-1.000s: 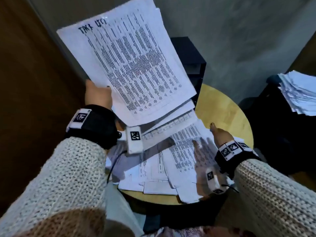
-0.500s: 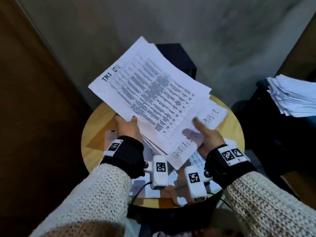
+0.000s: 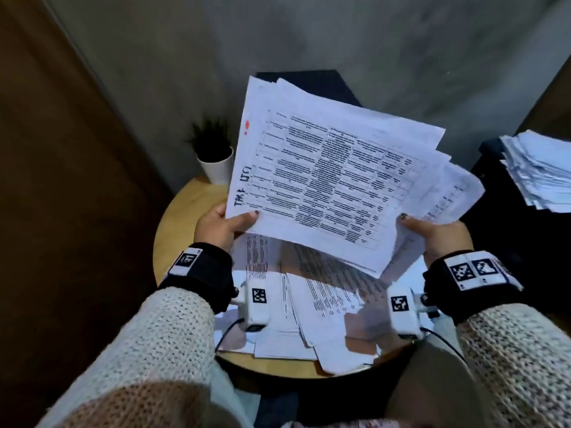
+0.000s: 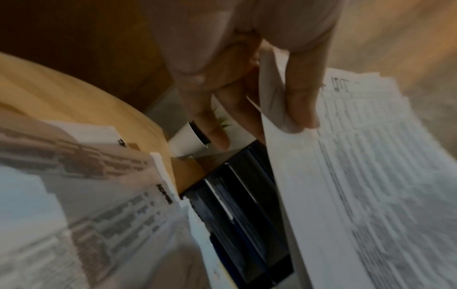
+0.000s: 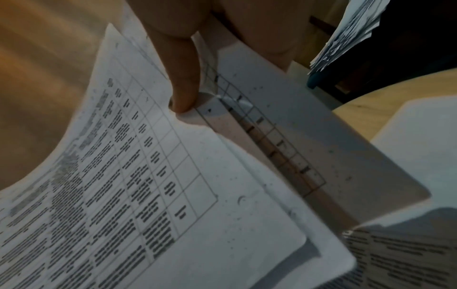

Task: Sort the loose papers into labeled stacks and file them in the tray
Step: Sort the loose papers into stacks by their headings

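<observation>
**Both hands on one stack of papers, held up over the counter**

So the left hand (image 3: 223, 225) pinches the near-left corner of a stack of papers (image 3: 327, 183), thumb on top and fingers curled underneath. The right hand (image 3: 435, 234) grips the near-right edge the same way, thumb pressed on the sheets. The stack is in the air above the round wooden counter (image 3: 182, 211), top sheet showing a printed table and some handwriting along its left edge. More loose papers (image 3: 309, 301) lie scattered on the counter below. A little potted plant (image 3: 214, 156) sits far left, a dark tray (image 3: 312, 83) behind the stack, and another paper pile (image 3: 540, 171) off to the right.
</observation>
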